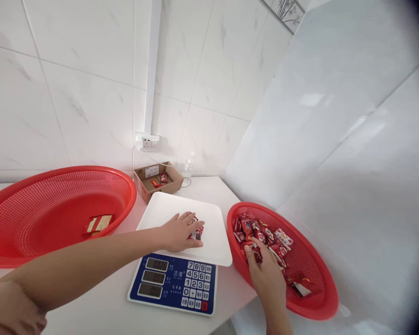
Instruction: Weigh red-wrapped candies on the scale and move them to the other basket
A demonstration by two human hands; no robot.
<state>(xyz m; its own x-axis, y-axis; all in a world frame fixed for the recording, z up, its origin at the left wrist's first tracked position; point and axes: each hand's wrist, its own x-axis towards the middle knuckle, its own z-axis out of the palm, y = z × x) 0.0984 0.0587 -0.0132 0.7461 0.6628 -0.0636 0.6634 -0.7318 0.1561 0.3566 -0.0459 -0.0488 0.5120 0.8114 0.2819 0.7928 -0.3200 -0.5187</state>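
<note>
Red packet [197,233] under the left hand [180,232]

The scale [175,281] stands mid-worktop [91,304], its control panel in front of its pan [214,223]. On the pan lies a packet [199,231], partly under the left hand [181,231]. Left of the scale is the left basket [38,204], with a wrapper [99,224] inside, toward the near right. Behind the pan, slightly left, sits a carton [172,186] holding a few small packs [164,177]; just right of it stands a bottle [188,167]. A wall socket [147,143] is above and behind the carton. Right of the pan, at the worktop's edge, is the right basket [326,300], with heaped sachets [246,225] mostly in its far left part and the right hand [265,270] at them.
</note>
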